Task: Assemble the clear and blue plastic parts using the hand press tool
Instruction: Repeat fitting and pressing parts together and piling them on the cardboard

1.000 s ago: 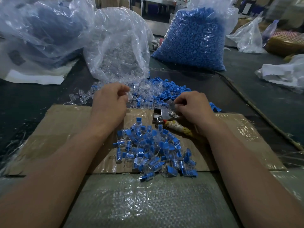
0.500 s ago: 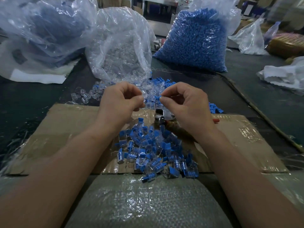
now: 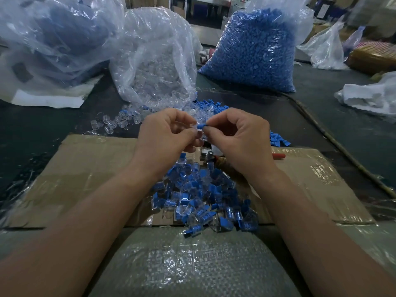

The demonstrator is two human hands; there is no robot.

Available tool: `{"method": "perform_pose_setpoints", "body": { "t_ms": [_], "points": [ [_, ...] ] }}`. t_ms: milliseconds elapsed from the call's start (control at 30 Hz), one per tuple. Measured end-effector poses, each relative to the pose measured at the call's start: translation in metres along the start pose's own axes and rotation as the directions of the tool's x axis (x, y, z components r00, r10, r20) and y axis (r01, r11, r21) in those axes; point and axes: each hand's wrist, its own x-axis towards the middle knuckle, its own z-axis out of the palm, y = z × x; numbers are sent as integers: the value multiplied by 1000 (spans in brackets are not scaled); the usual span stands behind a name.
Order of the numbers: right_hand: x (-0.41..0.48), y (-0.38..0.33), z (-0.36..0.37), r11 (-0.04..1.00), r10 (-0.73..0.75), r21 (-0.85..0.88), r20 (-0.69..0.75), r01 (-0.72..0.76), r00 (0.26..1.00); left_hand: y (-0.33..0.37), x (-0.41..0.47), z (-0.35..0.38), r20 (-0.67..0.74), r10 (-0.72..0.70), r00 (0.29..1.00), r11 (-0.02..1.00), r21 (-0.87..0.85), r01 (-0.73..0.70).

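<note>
Right hand point(image 3: 240, 138) pinches blue part point(image 3: 201, 126) — left hand point(image 3: 165, 136) pinches clear part point(image 3: 198, 132).

We read no legible text. Faint marks on the table point(image 3: 246, 103) and worn print on the cardboard point(image 3: 85, 168) are too blurred for us to make out.

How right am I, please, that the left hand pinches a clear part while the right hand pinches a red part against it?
Nearly: the head view shows the right hand pinching a blue part, not a red one. The left hand does pinch a clear part against it.
</note>
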Motion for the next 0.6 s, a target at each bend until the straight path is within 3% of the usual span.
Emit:
{"method": "perform_pose_setpoints", "body": {
  "t_ms": [133,400,600],
  "points": [
    [0,1,1,998,22,-50,-38,-24,999,-1,-1,1,-12,32,999,999,6,-32],
    [-1,2,2,989,59,-137,31,-55,998,-1,-4,3,6,139,990,969,207,-137],
    [0,3,0,994,63,-99,113,-52,992,2,-2,-1,21,89,996,989,114,-91]
  ]
}}
